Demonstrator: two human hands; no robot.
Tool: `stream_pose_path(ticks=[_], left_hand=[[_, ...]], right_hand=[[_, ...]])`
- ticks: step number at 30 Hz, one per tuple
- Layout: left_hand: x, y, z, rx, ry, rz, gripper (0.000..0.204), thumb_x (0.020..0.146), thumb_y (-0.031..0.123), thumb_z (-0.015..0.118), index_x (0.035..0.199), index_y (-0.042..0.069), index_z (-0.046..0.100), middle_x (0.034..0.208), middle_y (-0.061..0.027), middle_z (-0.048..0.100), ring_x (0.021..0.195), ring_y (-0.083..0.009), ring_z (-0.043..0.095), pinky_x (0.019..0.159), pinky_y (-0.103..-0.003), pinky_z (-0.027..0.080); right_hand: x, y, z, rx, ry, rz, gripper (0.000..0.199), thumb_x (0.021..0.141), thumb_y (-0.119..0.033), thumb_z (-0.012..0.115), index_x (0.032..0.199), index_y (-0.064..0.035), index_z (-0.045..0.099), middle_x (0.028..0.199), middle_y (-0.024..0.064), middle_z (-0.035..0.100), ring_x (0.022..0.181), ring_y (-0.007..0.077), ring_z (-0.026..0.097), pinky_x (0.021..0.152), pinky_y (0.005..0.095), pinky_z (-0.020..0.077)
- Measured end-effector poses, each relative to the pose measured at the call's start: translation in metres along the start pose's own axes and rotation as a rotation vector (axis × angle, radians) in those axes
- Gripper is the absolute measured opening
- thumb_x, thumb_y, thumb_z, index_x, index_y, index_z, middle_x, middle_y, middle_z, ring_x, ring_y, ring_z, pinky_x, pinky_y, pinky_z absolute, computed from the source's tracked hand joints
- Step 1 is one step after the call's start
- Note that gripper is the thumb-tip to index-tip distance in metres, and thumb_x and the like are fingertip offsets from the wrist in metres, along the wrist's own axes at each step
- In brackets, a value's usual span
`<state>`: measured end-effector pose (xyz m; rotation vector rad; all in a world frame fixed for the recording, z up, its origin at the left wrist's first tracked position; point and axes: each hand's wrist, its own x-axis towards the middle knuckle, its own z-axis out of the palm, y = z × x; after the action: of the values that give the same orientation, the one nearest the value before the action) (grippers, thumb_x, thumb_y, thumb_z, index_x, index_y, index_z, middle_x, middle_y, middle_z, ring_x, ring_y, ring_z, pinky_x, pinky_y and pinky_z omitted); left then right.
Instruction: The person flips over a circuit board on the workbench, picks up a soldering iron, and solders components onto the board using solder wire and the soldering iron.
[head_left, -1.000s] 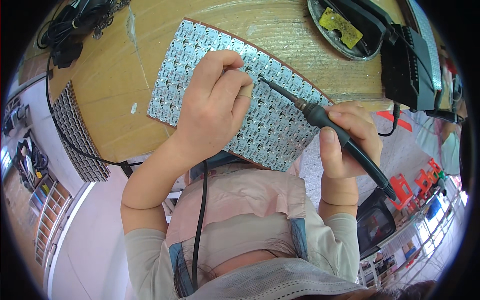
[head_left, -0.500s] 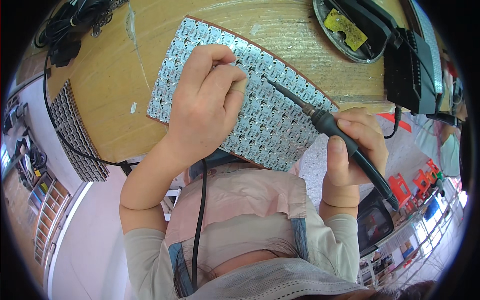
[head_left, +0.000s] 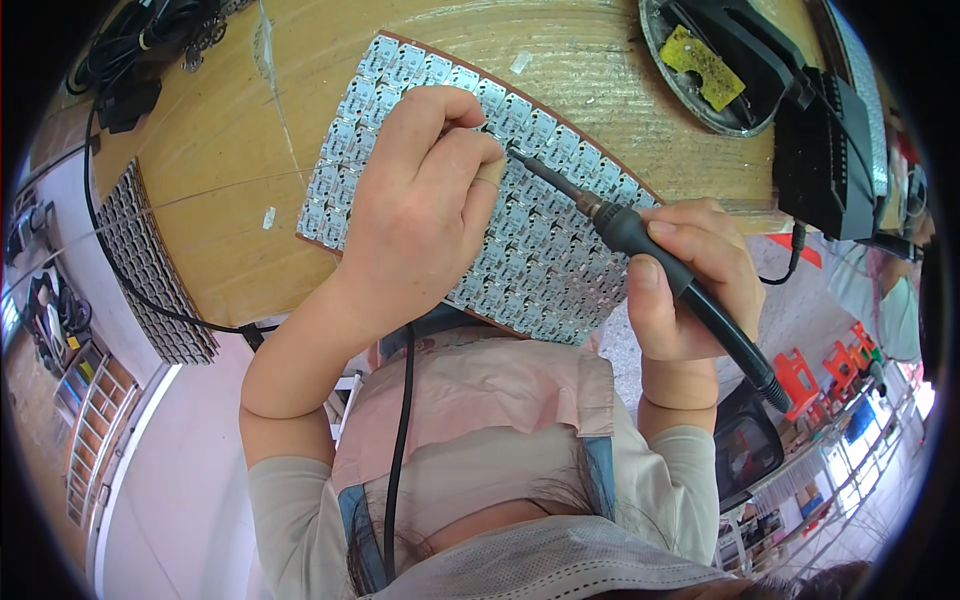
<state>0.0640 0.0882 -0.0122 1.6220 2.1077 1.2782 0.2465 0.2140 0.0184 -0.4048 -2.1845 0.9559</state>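
Observation:
A large panel of small white circuit boards (head_left: 545, 240) with a brown edge lies slanted on the wooden table and juts past its front edge. My left hand (head_left: 425, 195) rests over the panel's upper middle, fingers curled into a pinch. Its fingertips are mostly hidden, so what they hold cannot be made out. My right hand (head_left: 695, 280) grips a black soldering iron (head_left: 640, 240) by its handle. The iron's dark tip is at the boards, just right of my left fingertips.
At the upper right, a round metal dish (head_left: 660, 75) holds a worn yellow sponge (head_left: 705, 65) beside a black soldering-iron stand (head_left: 825, 150). Another board panel (head_left: 150, 265) sits at the table's left edge. Black cables (head_left: 130, 45) lie at the upper left; one black cord (head_left: 402, 440) hangs before my chest.
The soldering iron and my right hand have moved left and slightly up, bringing the tip closer to my left fingers. My left hand has shifted slightly right.

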Motion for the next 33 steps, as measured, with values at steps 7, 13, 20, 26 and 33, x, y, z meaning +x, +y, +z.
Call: stream_pose_path(ticks=[7, 13, 20, 26, 33], left_hand=[[0.003, -0.001, -0.018, 0.066, 0.047, 0.030, 0.016, 0.075, -0.008, 0.070, 0.088, -0.002, 0.062, 0.096, -0.0119, 0.057, 0.075, -0.0259, 0.059, 0.064, -0.033, 0.050], [0.003, -0.008, -0.032, -0.031, 0.040, -0.078, 0.015, 0.076, -0.010, 0.069, 0.087, -0.001, 0.063, 0.095, -0.0111, 0.058, 0.069, -0.0233, 0.059, 0.059, -0.031, 0.049], [0.002, -0.017, -0.020, -0.027, 0.063, 0.069, 0.016, 0.074, -0.010, 0.070, 0.085, -0.002, 0.061, 0.098, -0.0127, 0.056, 0.076, -0.0251, 0.060, 0.065, -0.032, 0.050], [0.000, -0.022, -0.015, -0.035, 0.050, 0.092, 0.017, 0.074, -0.009, 0.070, 0.086, -0.002, 0.059, 0.099, -0.0136, 0.056, 0.082, -0.0283, 0.058, 0.070, -0.035, 0.050], [0.000, -0.020, -0.017, -0.025, 0.047, 0.068, 0.016, 0.074, -0.009, 0.070, 0.085, -0.002, 0.060, 0.100, -0.0134, 0.055, 0.082, -0.0280, 0.058, 0.071, -0.035, 0.050]], right_hand=[[-0.002, 0.000, -0.004, 0.013, 0.017, -0.001, 0.022, 0.078, -0.007, 0.075, 0.094, 0.0009, 0.061, 0.077, 0.0173, 0.067, 0.064, 0.0243, 0.066, 0.057, 0.0318, 0.0526], [0.002, -0.001, -0.003, 0.019, 0.021, -0.020, 0.022, 0.078, -0.006, 0.074, 0.094, 0.0017, 0.061, 0.077, 0.0177, 0.067, 0.063, 0.0241, 0.066, 0.057, 0.0311, 0.0523], [0.010, -0.001, 0.009, 0.016, -0.010, -0.018, 0.023, 0.077, -0.006, 0.075, 0.093, 0.0023, 0.062, 0.078, 0.0173, 0.067, 0.063, 0.0241, 0.066, 0.057, 0.0307, 0.0523], [0.011, 0.001, 0.012, 0.011, -0.007, -0.016, 0.024, 0.076, -0.005, 0.076, 0.095, 0.0021, 0.062, 0.079, 0.0172, 0.068, 0.063, 0.0242, 0.066, 0.057, 0.0307, 0.0526], [0.013, -0.003, 0.013, -0.002, -0.039, -0.003, 0.024, 0.077, -0.006, 0.076, 0.095, 0.0019, 0.062, 0.080, 0.0172, 0.068, 0.065, 0.0248, 0.066, 0.058, 0.0318, 0.0531]])
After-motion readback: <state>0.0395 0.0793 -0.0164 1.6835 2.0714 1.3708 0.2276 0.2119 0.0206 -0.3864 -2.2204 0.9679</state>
